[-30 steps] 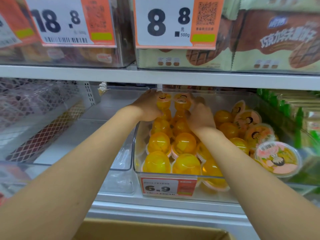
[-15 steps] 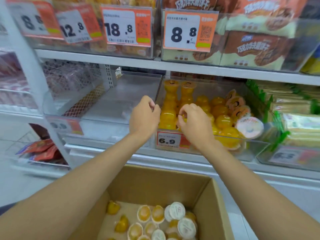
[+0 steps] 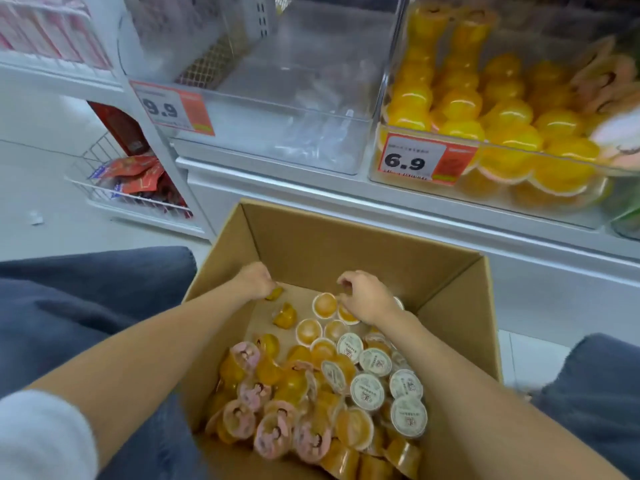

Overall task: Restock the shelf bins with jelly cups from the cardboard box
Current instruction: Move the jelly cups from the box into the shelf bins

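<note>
Pickup: left grip (image 3: 258, 280) holds a jelly cup (image 3: 275, 293) at 11 o'clock in cardboard box (image 3: 346, 244). Curled right grip (image 3: 367, 296): hold unclear; secure cups before lifting.

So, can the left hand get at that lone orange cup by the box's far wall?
Probably yes: the left hand is down inside the open box, right beside the cup, and nothing lies over it.

Bright even light, motion blur, wide-angle distortion

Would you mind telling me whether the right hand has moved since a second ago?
Yes. The right hand came down from the 6.9 bin into the cardboard box.
</note>
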Motion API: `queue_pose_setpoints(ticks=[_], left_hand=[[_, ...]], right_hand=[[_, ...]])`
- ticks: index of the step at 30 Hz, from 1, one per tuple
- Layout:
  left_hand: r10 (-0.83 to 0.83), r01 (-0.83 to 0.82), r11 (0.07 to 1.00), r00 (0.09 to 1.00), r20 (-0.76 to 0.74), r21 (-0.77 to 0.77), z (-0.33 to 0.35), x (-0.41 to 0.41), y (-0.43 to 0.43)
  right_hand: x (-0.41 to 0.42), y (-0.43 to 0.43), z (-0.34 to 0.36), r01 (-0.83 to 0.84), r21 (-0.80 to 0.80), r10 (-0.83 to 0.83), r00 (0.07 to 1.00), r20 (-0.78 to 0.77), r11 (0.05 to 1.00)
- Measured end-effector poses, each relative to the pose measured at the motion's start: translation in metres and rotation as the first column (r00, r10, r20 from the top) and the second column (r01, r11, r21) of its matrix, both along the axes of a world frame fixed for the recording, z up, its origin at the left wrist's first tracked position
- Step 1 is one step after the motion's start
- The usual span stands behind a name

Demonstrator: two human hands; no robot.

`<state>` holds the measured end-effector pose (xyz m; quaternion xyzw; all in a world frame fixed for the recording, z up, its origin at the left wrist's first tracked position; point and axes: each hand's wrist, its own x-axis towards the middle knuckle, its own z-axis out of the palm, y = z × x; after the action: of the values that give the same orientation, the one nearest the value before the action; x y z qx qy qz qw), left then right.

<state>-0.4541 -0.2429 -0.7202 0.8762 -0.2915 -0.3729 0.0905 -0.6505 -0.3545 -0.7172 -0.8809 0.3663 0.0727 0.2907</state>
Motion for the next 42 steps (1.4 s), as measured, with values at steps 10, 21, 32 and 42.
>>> queue_pose_setpoints(ticks=[10, 21, 32, 42], left_hand=[[0.228, -0.227, 0.974, 0.970, -0.090, 0.022, -0.137, 0.025, -0.008], [0.391, -0.397, 0.918, 0.904, -0.174, 0.005, -0.167, 0.028, -0.025], [0.150, -0.253, 0.938, 0.912, -0.381, -0.236, -0.021, -0.020, -0.009], [-0.082, 0.113, 0.688, 0.994, 0.078, -0.716, 0.176, -0.094, -0.040]], right_hand=[[0.079, 0.020, -0.138, -0.192, 0.202, 0.229, 0.957, -0.179, 0.960], [0.090, 0.049, -0.185, 0.038, 0.184, -0.039, 0.999, 0.003, 0.982], [0.008, 0.021, -0.045, 0.209, 0.004, -0.192, 0.887, 0.421, 0.978], [-0.062, -0.011, 0.145, 0.406, -0.232, -0.119, 0.675, 0.728, 0.884]])
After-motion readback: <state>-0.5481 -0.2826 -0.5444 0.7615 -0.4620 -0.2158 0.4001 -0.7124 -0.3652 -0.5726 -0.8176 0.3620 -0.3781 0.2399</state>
